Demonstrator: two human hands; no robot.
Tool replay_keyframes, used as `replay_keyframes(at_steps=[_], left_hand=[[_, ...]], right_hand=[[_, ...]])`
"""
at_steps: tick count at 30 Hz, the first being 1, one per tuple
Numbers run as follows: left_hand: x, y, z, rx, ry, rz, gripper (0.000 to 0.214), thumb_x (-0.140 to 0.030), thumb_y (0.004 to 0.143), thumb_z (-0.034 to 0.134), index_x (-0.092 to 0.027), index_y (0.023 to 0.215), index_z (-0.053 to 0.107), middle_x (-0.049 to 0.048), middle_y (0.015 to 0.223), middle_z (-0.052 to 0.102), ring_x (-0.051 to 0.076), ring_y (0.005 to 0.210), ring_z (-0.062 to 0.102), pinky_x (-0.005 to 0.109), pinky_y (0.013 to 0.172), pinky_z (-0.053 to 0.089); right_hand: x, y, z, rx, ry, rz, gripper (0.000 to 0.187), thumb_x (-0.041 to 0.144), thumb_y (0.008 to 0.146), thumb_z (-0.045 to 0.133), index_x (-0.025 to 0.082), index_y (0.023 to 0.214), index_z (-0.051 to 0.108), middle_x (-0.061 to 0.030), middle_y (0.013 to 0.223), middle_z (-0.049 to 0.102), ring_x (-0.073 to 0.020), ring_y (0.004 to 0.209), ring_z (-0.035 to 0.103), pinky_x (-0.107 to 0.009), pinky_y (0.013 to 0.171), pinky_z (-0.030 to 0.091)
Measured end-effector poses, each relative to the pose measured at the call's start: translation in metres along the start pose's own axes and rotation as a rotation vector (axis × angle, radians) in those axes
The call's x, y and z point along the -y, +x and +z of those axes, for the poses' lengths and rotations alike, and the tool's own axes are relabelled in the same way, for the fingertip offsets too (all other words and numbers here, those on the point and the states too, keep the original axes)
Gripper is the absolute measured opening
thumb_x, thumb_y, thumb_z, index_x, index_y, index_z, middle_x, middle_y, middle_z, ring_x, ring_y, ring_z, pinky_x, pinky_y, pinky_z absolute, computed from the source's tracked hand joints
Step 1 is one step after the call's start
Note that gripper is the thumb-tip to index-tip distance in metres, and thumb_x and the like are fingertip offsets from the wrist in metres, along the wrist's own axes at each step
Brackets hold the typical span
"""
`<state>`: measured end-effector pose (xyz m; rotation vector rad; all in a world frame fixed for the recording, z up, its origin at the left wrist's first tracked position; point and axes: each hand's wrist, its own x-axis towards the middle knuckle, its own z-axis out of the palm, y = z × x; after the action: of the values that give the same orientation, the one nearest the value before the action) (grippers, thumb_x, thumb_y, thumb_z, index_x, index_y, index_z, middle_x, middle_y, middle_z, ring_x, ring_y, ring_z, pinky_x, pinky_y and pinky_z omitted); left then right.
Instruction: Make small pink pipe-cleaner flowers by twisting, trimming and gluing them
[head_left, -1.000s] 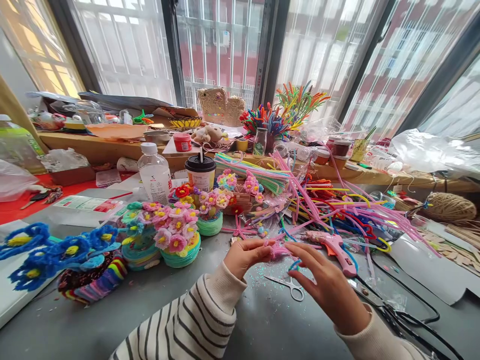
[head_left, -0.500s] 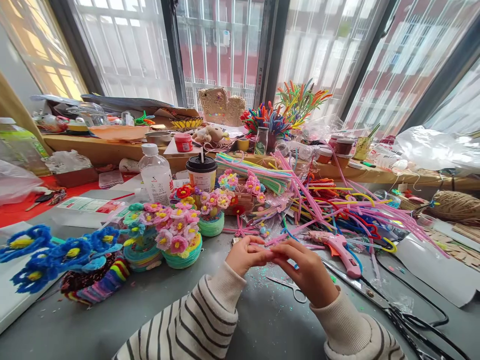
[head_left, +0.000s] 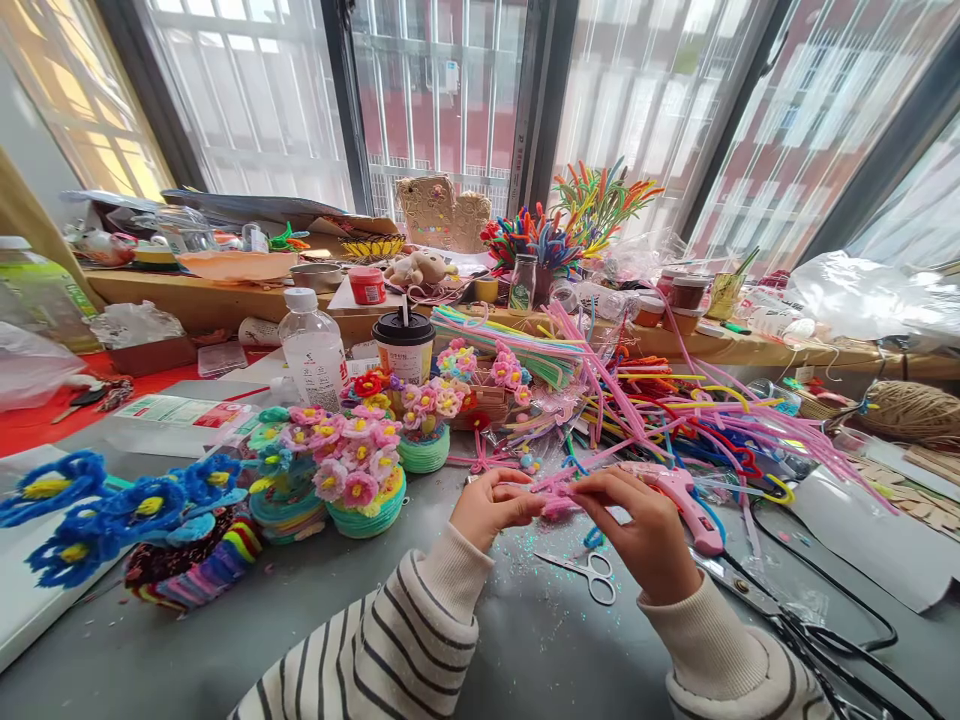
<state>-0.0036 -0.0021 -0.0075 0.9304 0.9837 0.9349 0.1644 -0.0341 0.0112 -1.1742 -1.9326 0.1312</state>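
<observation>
Across the grey worktop (head_left: pixel 525 665), glitter is scattered, and the room is lit through barred windows (head_left: pixel 442 110). Just above the worktop, a fuzzy pink piece (head_left: pixel 556 502) is pinched between the fingertips of the left hand (head_left: pixel 493 510) and right hand (head_left: pixel 639 528). Its shape is half hidden; the glue gun (head_left: pixel 688 508) is partly covered; the twine ball (head_left: pixel 911 415) is cut off rightward.
</observation>
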Motion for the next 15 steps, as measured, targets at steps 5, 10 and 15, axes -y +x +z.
replay_keyframes(at_steps=[5,10,15], left_hand=[[0.0,0.001,0.001,-0.02,-0.022,-0.003,0.037,-0.025,0.045,0.071,-0.013,0.073,0.051,0.0036,0.06,0.063,0.013,0.057,0.06,0.022,0.053,0.044],[0.001,0.001,0.002,-0.025,-0.027,0.013,0.033,-0.027,0.049,0.069,-0.013,0.071,0.049,0.0038,0.063,0.063,0.013,0.056,0.06,0.02,0.05,0.042],[0.002,0.001,0.001,-0.031,-0.001,0.009,0.032,-0.027,0.049,0.068,-0.013,0.07,0.048,0.0024,0.06,0.063,0.011,0.053,0.058,0.018,0.046,0.04]], right_hand=[[-0.035,-0.001,-0.053,-0.112,-0.292,0.074,0.015,0.031,0.071,0.05,0.02,0.077,0.059,-0.0019,0.072,0.062,-0.0139,0.064,0.056,-0.025,0.059,0.043],[-0.114,0.009,-0.12,-0.212,-0.72,0.325,0.025,0.035,0.066,0.054,0.015,0.077,0.063,-0.0082,0.068,0.063,-0.0162,0.059,0.058,-0.025,0.053,0.039],[-0.196,0.021,-0.153,-0.303,-0.846,0.508,0.039,0.047,0.06,0.053,0.01,0.062,0.066,-0.011,0.045,0.057,-0.0101,0.031,0.04,-0.024,0.034,0.027]])
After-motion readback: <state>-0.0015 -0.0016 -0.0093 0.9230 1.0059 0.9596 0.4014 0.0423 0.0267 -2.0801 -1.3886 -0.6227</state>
